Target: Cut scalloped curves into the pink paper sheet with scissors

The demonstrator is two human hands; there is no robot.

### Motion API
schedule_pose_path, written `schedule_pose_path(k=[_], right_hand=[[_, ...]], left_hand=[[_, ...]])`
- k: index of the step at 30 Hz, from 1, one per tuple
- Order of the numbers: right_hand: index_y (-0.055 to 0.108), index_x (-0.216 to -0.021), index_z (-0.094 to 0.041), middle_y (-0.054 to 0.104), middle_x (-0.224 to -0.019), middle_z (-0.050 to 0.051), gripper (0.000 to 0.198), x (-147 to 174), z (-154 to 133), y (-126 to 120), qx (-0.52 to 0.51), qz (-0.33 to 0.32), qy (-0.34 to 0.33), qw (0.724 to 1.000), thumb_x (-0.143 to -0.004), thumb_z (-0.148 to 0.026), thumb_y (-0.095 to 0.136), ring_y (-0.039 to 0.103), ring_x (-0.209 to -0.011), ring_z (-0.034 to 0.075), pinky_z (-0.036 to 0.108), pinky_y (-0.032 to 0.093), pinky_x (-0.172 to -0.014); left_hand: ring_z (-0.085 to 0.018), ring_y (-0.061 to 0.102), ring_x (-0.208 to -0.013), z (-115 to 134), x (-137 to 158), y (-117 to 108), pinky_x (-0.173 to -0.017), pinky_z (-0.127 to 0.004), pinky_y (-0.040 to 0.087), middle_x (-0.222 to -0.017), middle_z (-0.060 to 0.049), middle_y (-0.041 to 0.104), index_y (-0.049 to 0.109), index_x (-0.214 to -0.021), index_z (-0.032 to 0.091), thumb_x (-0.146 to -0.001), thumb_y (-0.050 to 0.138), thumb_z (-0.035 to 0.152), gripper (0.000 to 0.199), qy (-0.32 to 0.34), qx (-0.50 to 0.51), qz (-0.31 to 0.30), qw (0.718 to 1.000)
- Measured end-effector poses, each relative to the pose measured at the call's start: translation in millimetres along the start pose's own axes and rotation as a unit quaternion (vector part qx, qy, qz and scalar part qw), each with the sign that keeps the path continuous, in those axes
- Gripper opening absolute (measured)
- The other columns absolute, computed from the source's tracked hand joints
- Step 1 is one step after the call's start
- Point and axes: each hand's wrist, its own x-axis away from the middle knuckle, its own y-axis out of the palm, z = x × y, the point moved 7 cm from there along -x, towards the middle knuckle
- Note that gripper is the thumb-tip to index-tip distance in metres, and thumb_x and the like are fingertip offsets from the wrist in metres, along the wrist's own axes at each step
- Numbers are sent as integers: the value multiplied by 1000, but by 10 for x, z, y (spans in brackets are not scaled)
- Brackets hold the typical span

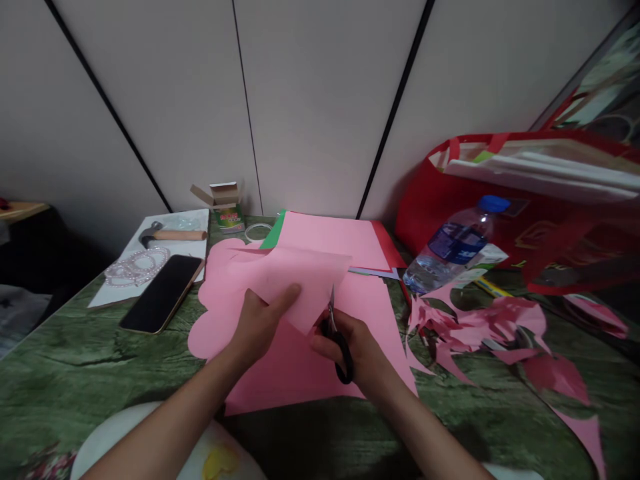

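Note:
My left hand (263, 323) pinches a sheet of pink paper (305, 273), thumb on top, holding it raised above the table. Black-handled scissors (344, 353) are gripped in my right hand (363, 347), with their blades upright at the sheet's right edge. Whether the blades are parted is hard to make out. Beneath both hands lies more pink paper (300, 373), flat on the table, and a scalloped pink piece (213, 327) shows at its left. Behind is a stack of coloured sheets (330, 233), pink on top, with green and red edges showing.
Pink scraps (480, 327) lie to the right beside a tilted water bottle (450, 247) and a red bag (470, 173). At left are a phone (163, 293), a hammer (175, 235), a beaded string (137, 267) and a small opened box (227, 210). A wall panel (310, 107) stands behind.

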Motion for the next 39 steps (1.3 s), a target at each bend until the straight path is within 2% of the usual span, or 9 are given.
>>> schedule_pose_path(k=[4, 8, 15, 18, 22, 31, 39], right_hand=[[52, -72, -17, 49, -60, -4, 26, 10, 56, 5, -26, 12, 11, 1000, -65, -38, 66, 47, -56, 11, 25, 37, -55], [50, -69, -17, 48, -56, -5, 28, 24, 90, 11, -30, 33, 24, 999, -65, -40, 64, 48, -51, 11, 25, 39, -52], [50, -86, -17, 53, -69, -2, 38, -15, 49, -61, -51, 33, -9, 998, -59, -34, 72, 48, -62, 12, 24, 37, -56], [51, -85, -17, 54, -67, -2, 36, -13, 55, -67, -38, 31, -4, 999, -62, -38, 69, 50, -60, 12, 25, 39, -56], [51, -80, -17, 52, -58, -3, 35, 12, 121, -84, -17, 57, 37, 998, -63, -44, 66, 51, -52, 13, 25, 40, -52], [49, -90, -17, 53, -68, -1, 41, -9, 47, -88, -46, 32, -2, 998, -61, -37, 70, 48, -60, 12, 24, 38, -55], [49, -86, -17, 45, -58, -4, 35, 2, 24, -87, 1, 39, -16, 999, -65, -41, 65, 41, -52, 11, 22, 31, -46]], left_hand=[[-19, 59, -75, -60, -4, 68, -66, -29, 47, -81, -5, 66, 60, -82, 15, -68, 62, 29, 20, -6, 18, -36, 999], [-20, 59, -77, -103, 27, 70, -68, -30, 48, -82, -5, 65, 59, -84, 15, -69, 62, 31, 22, -17, -18, -33, 999], [-22, 59, -90, -155, 65, 108, -75, -31, 47, -96, -7, 66, 58, -97, 18, -68, 63, 31, 32, -49, -30, -58, 997], [-23, 59, -89, -178, 66, 119, -75, -32, 48, -94, -7, 67, 58, -96, 17, -67, 64, 31, 33, -51, -15, -60, 997], [-24, 61, -82, -222, 79, 116, -70, -33, 49, -86, -7, 68, 60, -90, 16, -67, 64, 31, 28, -70, -7, -62, 996], [-25, 58, -92, -259, 102, 93, -78, -35, 47, -96, -8, 66, 57, -101, 18, -64, 67, 33, 41, -65, -23, -60, 996], [-26, 60, -89, -259, 118, 99, -76, -35, 48, -92, -8, 67, 56, -101, 18, -63, 68, 32, 42, -78, -19, -55, 995]])
